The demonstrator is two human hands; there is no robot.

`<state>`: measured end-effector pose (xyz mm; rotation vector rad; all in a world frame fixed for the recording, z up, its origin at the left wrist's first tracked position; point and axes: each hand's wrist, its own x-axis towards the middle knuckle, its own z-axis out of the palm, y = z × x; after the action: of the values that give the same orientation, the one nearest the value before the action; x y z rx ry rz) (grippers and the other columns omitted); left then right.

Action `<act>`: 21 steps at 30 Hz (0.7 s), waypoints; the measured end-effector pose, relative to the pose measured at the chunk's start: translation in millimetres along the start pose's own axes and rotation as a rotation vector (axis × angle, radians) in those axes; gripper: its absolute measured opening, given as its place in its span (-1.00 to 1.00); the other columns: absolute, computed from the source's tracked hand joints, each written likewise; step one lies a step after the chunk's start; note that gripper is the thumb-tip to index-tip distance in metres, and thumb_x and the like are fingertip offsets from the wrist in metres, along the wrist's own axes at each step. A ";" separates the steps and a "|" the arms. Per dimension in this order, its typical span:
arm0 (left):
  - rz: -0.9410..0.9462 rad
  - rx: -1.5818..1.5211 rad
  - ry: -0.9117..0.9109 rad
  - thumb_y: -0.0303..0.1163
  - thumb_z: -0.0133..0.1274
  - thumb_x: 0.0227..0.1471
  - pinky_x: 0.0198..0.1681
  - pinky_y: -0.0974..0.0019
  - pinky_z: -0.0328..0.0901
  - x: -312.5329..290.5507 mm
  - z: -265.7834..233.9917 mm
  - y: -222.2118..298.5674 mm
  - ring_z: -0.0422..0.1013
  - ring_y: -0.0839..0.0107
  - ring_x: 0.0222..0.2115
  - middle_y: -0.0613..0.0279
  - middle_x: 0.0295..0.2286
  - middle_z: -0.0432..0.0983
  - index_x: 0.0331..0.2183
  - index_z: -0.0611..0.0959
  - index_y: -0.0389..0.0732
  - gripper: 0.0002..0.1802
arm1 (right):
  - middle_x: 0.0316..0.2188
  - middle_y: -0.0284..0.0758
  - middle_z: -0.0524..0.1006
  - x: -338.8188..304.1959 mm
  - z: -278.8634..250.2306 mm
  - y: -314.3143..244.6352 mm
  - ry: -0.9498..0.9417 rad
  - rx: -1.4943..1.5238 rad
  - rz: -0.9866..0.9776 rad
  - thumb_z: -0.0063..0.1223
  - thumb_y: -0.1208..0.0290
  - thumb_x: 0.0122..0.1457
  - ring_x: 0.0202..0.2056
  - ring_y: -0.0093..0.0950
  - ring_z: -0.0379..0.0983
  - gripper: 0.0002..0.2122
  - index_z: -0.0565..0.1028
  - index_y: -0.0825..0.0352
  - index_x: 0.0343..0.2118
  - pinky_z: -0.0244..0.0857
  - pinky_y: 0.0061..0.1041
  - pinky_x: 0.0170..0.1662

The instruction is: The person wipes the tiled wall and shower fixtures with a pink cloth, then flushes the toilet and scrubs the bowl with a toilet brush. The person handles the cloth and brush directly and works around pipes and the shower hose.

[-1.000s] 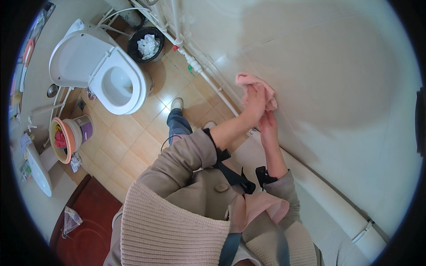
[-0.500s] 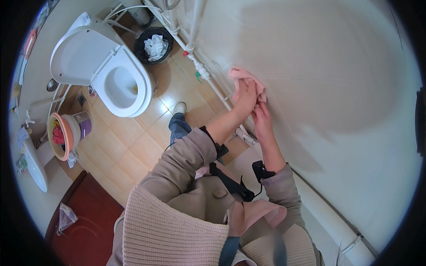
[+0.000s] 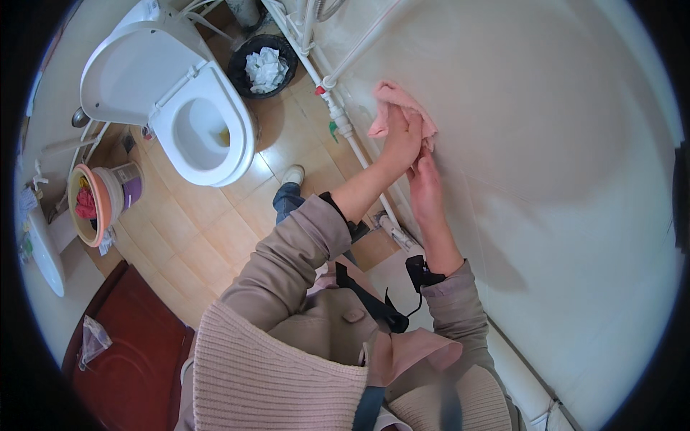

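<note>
A pink cloth [image 3: 392, 97] lies against the pale wall [image 3: 517, 129], bunched in folds. My left hand [image 3: 404, 140] presses it there from above, its fingers closed on the fabric and partly hidden in it. Just below, my right hand [image 3: 427, 188] has its fingertips at the cloth's lower corner, pinching it beside the left hand. Both forearms reach up and away from me, with dark bands at the wrists and the sleeves pushed back.
White pipes [image 3: 352, 140] with a red valve run along the wall's foot. Left of them stand a black bin [image 3: 241, 86] with crumpled paper, an open toilet [image 3: 162, 133] and a bucket with a peach basin [image 3: 108, 194]. A dark red door [image 3: 140, 352] is at lower left.
My hands and the cloth have moved farther up along the wall, away from me. The view has shifted a little, so the bin and pipes appear farther right.
</note>
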<state>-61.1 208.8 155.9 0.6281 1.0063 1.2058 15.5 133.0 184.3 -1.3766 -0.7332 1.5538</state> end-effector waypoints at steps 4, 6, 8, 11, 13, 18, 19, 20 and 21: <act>0.306 0.261 0.019 -0.34 -0.24 0.18 0.24 0.15 -0.14 23.3 -9.8 2.7 -0.05 0.07 0.18 -0.18 0.08 0.06 0.14 0.04 -0.37 -0.43 | 0.27 -0.28 0.04 16.2 17.8 -16.6 -0.105 -0.074 -0.101 -0.31 0.22 0.31 0.25 -0.42 0.00 -0.45 -0.03 0.41 0.26 -0.12 -0.36 0.25; 0.286 0.288 0.096 -0.33 -0.25 0.18 0.16 0.17 0.02 34.9 -10.6 -0.1 0.09 0.06 0.10 -0.19 0.05 0.10 0.14 0.03 -0.39 -0.42 | 0.27 -0.28 0.03 25.9 24.1 -21.6 -0.167 -0.079 -0.132 -0.31 0.21 0.31 0.26 -0.41 -0.02 -0.45 -0.03 0.41 0.26 -0.12 -0.35 0.24; 0.238 0.197 0.151 -0.26 -0.27 0.20 0.00 0.21 0.19 50.2 -18.8 -6.7 0.24 0.12 -0.06 -0.14 -0.05 0.19 0.12 0.02 -0.35 -0.43 | 0.28 -0.27 0.02 36.1 29.8 -18.3 -0.147 -0.105 -0.077 -0.31 0.20 0.31 0.26 -0.41 -0.03 -0.44 -0.04 0.40 0.27 -0.13 -0.34 0.25; -0.018 -0.035 0.141 -0.11 -0.33 0.24 -0.32 0.28 0.36 69.3 -39.7 -30.1 0.41 0.28 -0.39 0.01 -0.28 0.36 0.09 0.02 -0.23 -0.46 | 0.28 -0.25 0.01 43.9 28.9 -2.2 -0.124 -0.156 0.034 -0.32 0.20 0.31 0.27 -0.42 -0.05 -0.45 -0.04 0.39 0.27 -0.14 -0.33 0.25; -0.209 -0.143 0.067 -0.05 -0.37 0.24 -0.46 0.28 0.38 75.5 -54.9 -49.8 0.42 0.30 -0.54 0.05 -0.37 0.39 0.08 -0.01 -0.18 -0.46 | 0.28 -0.25 0.01 46.5 23.2 13.3 -0.099 -0.193 0.106 -0.34 0.20 0.32 0.27 -0.42 -0.05 -0.46 -0.04 0.38 0.27 -0.14 -0.33 0.26; -0.333 -0.160 0.047 -0.02 -0.46 0.23 -0.52 0.32 0.39 43.5 -47.1 -90.2 0.42 0.32 -0.57 0.07 -0.41 0.39 0.14 -0.11 -0.19 -0.39 | 0.25 -0.26 0.08 43.0 8.0 48.0 -0.005 -0.140 0.155 -0.39 0.27 0.35 0.25 -0.45 0.00 -0.53 0.05 0.38 0.25 -0.06 -0.39 0.24; -0.285 -0.101 0.047 -0.03 -0.45 0.23 -0.51 0.32 0.39 41.3 -43.5 -95.3 0.42 0.32 -0.55 0.06 -0.37 0.38 0.15 -0.11 -0.21 -0.38 | 0.26 -0.26 0.07 42.6 5.0 50.6 0.010 -0.132 0.165 -0.39 0.26 0.34 0.25 -0.44 -0.01 -0.53 0.04 0.38 0.25 -0.06 -0.37 0.24; -0.206 -0.045 0.046 -0.04 -0.45 0.24 -0.50 0.32 0.39 40.9 -40.4 -99.5 0.42 0.33 -0.53 0.05 -0.34 0.37 0.16 -0.12 -0.22 -0.37 | 0.26 -0.26 0.06 43.0 1.7 51.3 0.029 -0.127 0.184 -0.39 0.26 0.34 0.26 -0.42 -0.02 -0.52 0.03 0.38 0.25 -0.07 -0.35 0.24; -0.064 0.042 0.032 -0.07 -0.43 0.24 -0.52 0.33 0.37 49.2 -44.6 -102.2 0.43 0.33 -0.53 0.05 -0.32 0.36 0.17 -0.10 -0.23 -0.38 | 0.26 -0.26 0.05 43.7 -1.2 51.1 0.049 -0.121 0.193 -0.38 0.25 0.34 0.26 -0.41 -0.03 -0.52 0.02 0.38 0.25 -0.07 -0.33 0.24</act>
<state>-51.9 222.9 35.2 0.6065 1.0729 1.1439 5.9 151.0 120.2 -1.6095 -0.6901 1.6396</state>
